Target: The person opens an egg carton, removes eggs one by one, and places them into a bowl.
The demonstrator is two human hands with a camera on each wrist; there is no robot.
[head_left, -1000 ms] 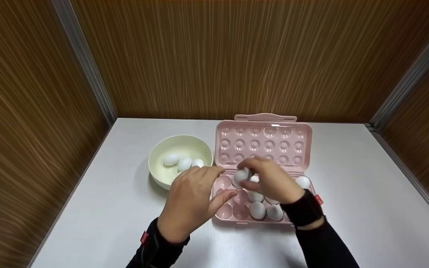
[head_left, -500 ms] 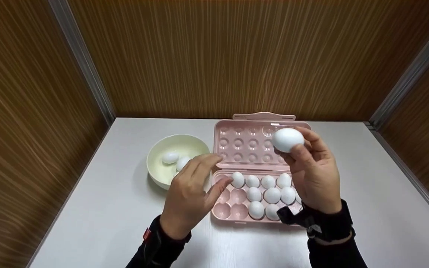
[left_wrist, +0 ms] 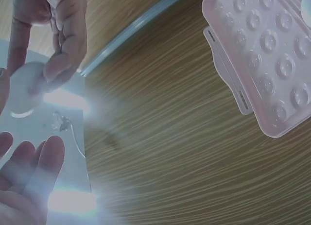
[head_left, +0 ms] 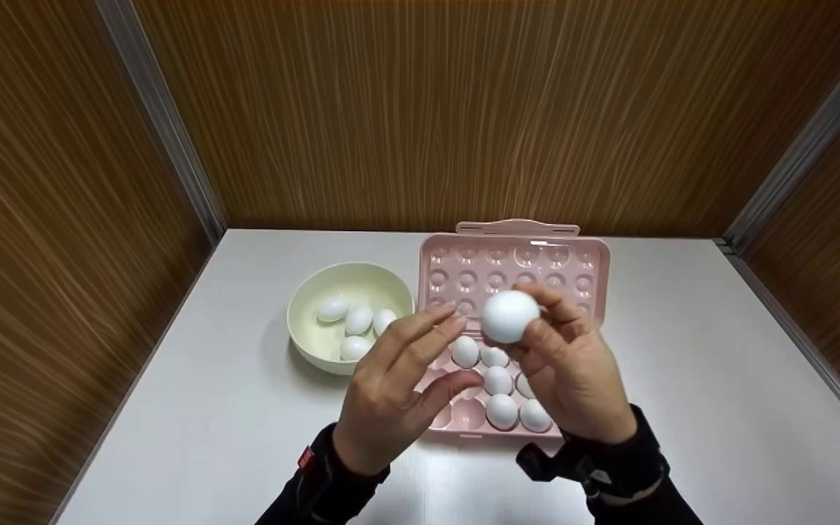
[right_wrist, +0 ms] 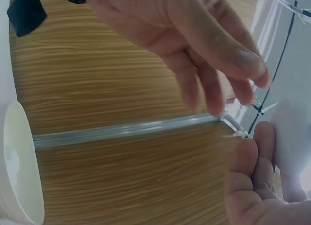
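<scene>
Between thumb and fingers my right hand (head_left: pixel 573 372) pinches a white egg (head_left: pixel 509 316), held up in front of the pink egg box. The same egg (left_wrist: pixel 26 89) shows at the left of the left wrist view. My left hand (head_left: pixel 402 386) holds nothing; its thumb and fingers are spread apart, close to the egg's left. Below both hands lies the open egg box (head_left: pixel 469 436), its lid (head_left: pixel 438 251) tipped back. Several white eggs (head_left: pixel 501 411) sit in its cups, and some cups at its left are bare. My right hand hides the box's right part.
A pale green bowl (head_left: pixel 303 350) stands left of the egg box with several eggs (head_left: pixel 359 319) in it. Both rest on a white table (head_left: pixel 194 408). Wood-grain panels (head_left: pixel 464 109) enclose it at the back and sides.
My right hand rose from the box with an egg, turned over, then moved left and down toward my left hand. My left hand shifted slightly right, uncovering more eggs in the bowl.
</scene>
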